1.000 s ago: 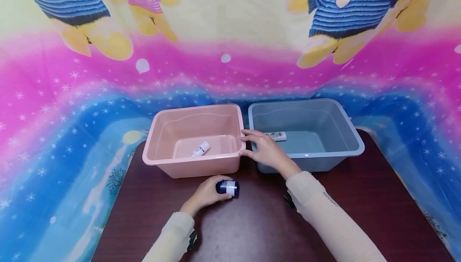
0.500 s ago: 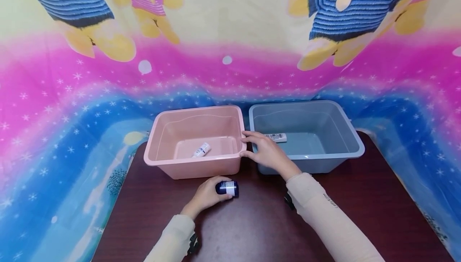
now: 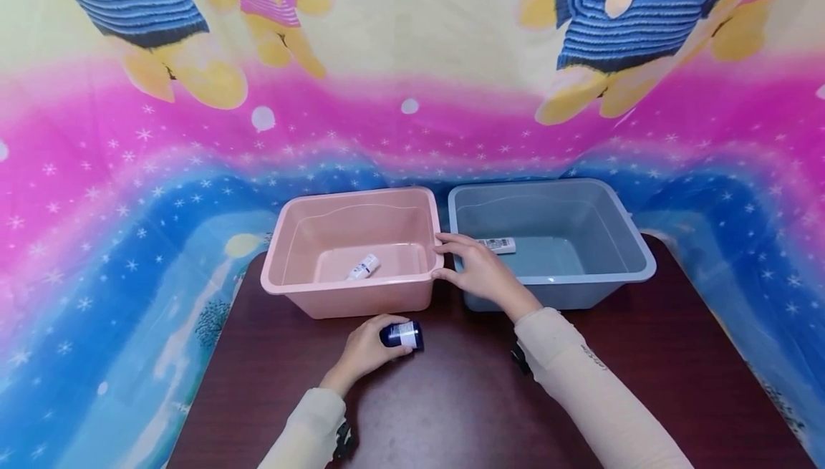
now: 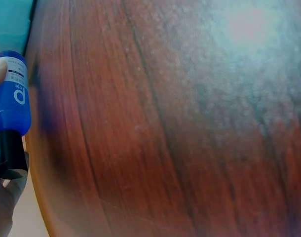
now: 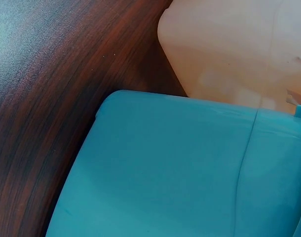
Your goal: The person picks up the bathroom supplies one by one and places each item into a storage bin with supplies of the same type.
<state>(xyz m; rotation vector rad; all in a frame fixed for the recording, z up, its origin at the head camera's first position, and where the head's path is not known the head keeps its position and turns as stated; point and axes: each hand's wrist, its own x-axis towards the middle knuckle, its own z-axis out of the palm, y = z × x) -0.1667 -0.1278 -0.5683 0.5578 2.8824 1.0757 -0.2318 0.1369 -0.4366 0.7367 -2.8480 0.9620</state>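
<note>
In the head view my left hand grips a dark blue bottle with a white label, lying on its side in front of the pink bin. The left wrist view shows the bottle as bright blue with a black cap and a thumb on its label. My right hand reaches over the near left corner of the grey-blue bin. Its fingers and thumb are spread, their tips right at the pink bin's right rim.
A small white tube lies in the pink bin. Another white item with dark print lies in the grey-blue bin, partly behind my right hand. Both bins stand at the back of a dark wooden table, before a cartoon-printed cloth.
My left hand has shifted slightly left with the bottle, which tilts a little more. The right hand keeps its place at the pink rim. The head view has shifted slightly.
</note>
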